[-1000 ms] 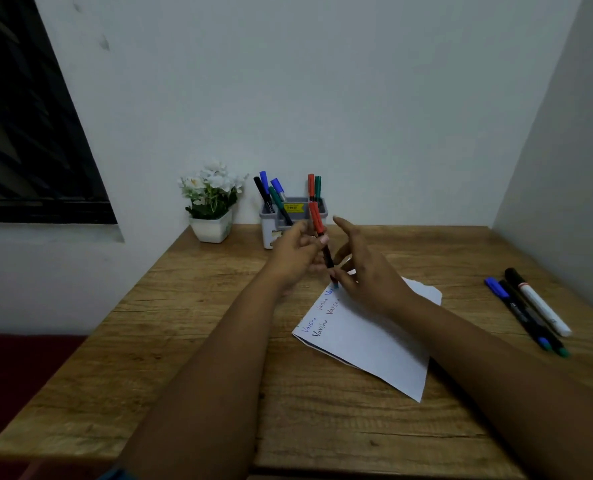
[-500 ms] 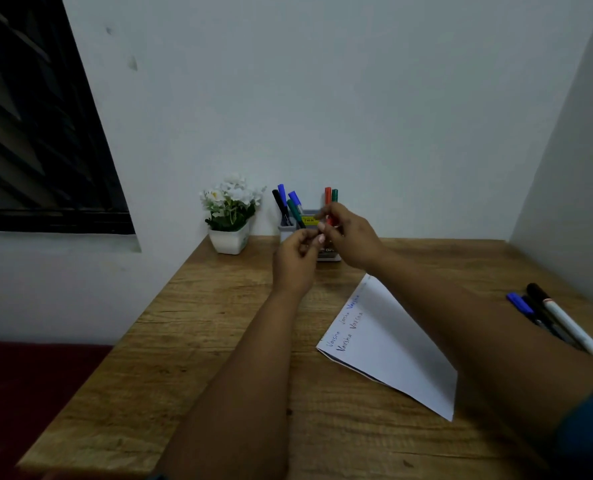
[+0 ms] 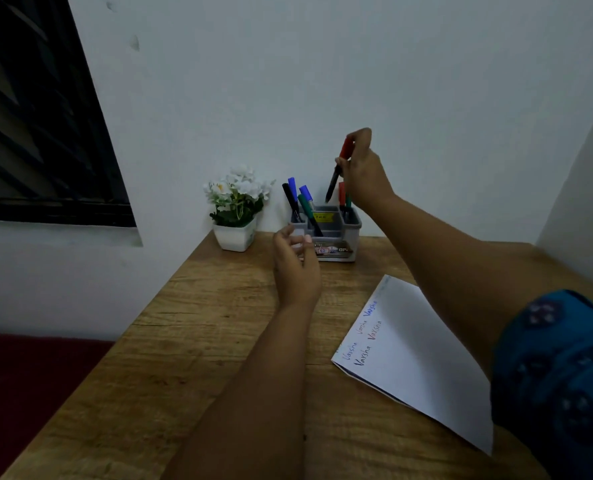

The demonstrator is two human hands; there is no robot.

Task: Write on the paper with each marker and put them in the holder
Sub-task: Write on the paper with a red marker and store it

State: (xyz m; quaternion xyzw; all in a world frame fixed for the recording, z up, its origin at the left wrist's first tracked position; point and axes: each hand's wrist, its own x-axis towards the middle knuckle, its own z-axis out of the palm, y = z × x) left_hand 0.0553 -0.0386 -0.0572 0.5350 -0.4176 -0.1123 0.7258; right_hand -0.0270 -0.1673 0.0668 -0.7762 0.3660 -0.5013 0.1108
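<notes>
above the holder (image 3: 336, 233) of six markers, right hand (image 3: 364, 168) pinches one red-capped marker (image 3: 338, 169); left hand (image 3: 295, 268) loose, empty

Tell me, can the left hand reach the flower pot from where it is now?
Probably yes. The left hand is open and holds nothing, hovering over the table just in front of the holder. The flower pot stands close by to its left, with nothing between them.
</notes>
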